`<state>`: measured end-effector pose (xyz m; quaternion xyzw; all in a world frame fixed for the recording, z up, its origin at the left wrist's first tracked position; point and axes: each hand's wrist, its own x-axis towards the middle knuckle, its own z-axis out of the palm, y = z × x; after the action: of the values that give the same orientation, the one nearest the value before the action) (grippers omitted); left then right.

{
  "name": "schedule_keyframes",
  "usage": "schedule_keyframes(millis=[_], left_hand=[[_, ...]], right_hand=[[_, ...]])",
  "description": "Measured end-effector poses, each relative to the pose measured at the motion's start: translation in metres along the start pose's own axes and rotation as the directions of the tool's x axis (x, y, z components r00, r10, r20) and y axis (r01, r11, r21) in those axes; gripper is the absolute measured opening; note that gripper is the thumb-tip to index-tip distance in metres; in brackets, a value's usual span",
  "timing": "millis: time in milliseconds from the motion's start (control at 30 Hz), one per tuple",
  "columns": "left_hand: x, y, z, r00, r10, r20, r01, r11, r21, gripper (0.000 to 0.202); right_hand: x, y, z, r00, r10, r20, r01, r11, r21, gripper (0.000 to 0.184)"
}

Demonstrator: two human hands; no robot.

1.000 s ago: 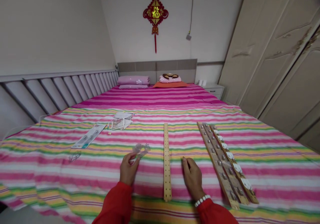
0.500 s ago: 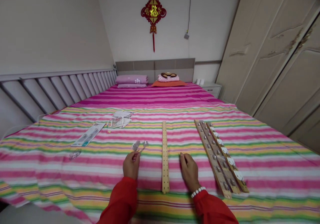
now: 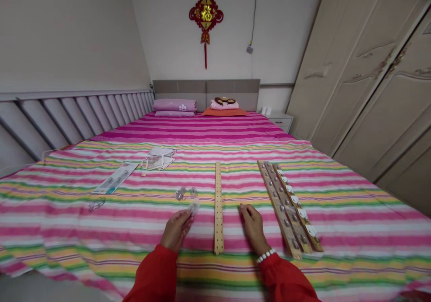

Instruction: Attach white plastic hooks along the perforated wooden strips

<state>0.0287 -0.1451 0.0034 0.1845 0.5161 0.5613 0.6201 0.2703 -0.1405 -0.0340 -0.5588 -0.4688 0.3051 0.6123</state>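
My left hand (image 3: 177,229) pinches a small clear plastic piece (image 3: 194,207), whose exact kind is too blurred to tell. Just beyond it, two more small clear pieces (image 3: 180,193) lie on the striped bedspread. To the right of that hand a narrow wooden strip (image 3: 218,212) with rows of small holes lies lengthwise. On the strip's other side my right hand (image 3: 252,227) rests with curled fingers, thumb against forefinger; whether anything is in them is hidden. Farther right, wooden strips (image 3: 281,203) carry small metal parts, and one has white round pieces (image 3: 302,213) along it.
On the left of the bedspread (image 3: 67,221) lie a flat package (image 3: 116,178), a thin wire-like bundle (image 3: 97,204) and several crumpled packets (image 3: 158,159). Folded bedding (image 3: 175,106) sits by the headboard (image 3: 232,89). A railing (image 3: 84,109) runs along the left side.
My left hand has lifted a clear piece off the bedspread and drawn it back slightly. The view has shifted a little; the right hand stays in about the same place.
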Motion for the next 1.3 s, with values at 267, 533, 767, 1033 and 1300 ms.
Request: schedule_keyframes(millis=[267, 533, 767, 1033, 1300], left_hand=[[-0.02, -0.013, 0.016, 0.985, 0.022, 0.171, -0.072, 0.953, 0.294, 0.035], [-0.039, -0.042, 0.028, 0.982, -0.049, 0.181, 0.006, 0.972, 0.233, 0.039], [-0.038, -0.059, 0.03, 0.968, 0.017, 0.252, -0.105, 0.934, 0.342, 0.036], [-0.031, -0.067, 0.012, 0.955, 0.22, 0.198, -0.289, 0.832, 0.473, 0.036], [-0.025, -0.078, 0.005, 0.979, -0.023, 0.203, -0.094, 0.831, 0.548, 0.029]], right_hand=[[-0.027, -0.035, 0.011, 0.94, 0.132, 0.314, -0.206, 0.954, 0.216, 0.033], [-0.04, -0.037, 0.024, 0.894, 0.257, 0.368, -0.387, 0.856, 0.342, 0.037], [-0.035, -0.036, 0.022, 0.896, 0.309, 0.318, -0.415, 0.838, 0.354, 0.033], [-0.031, -0.024, 0.016, 0.892, 0.345, 0.293, -0.43, 0.847, 0.311, 0.024], [-0.032, -0.015, 0.02, 0.875, 0.345, 0.339, -0.442, 0.856, 0.27, 0.023]])
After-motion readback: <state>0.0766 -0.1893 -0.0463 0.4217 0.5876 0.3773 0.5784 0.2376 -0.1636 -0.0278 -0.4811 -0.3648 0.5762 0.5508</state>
